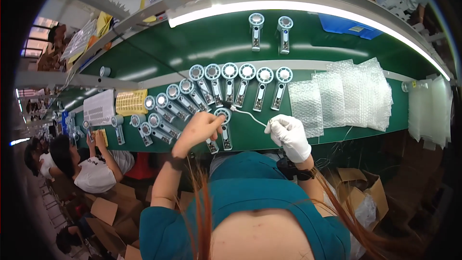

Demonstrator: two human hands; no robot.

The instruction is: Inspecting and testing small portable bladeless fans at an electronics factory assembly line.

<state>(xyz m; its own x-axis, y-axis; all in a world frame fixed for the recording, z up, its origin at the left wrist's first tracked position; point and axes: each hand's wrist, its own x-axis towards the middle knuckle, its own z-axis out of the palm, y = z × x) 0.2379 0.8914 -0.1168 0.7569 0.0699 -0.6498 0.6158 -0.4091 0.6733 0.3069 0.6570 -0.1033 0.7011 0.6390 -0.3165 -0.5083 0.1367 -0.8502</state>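
My bare left hand (201, 127) has its fingers curled at the round head of a light-blue handheld fan (226, 137), which lies with its handle toward me. A second fan handle (211, 146) shows partly beneath that hand. My right hand (289, 136), in a white glove, pinches one end of a thin white cable (250, 114). From there the cable runs left to a white plug and a small black piece (226, 104) just above the fan's head. Beyond my hands, several similar fans (230, 84) lie in a curved row, their handles showing exposed inner parts.
Bubble-wrap pouches (337, 99) overlap to the right, with more clear bags (429, 111) at the far right. Two fans (256, 31) lie farther back beneath a light tube (288, 6). A yellow sheet (131, 102) is at left, near a seated co-worker (98, 168). Cardboard boxes (358, 188) stand below.
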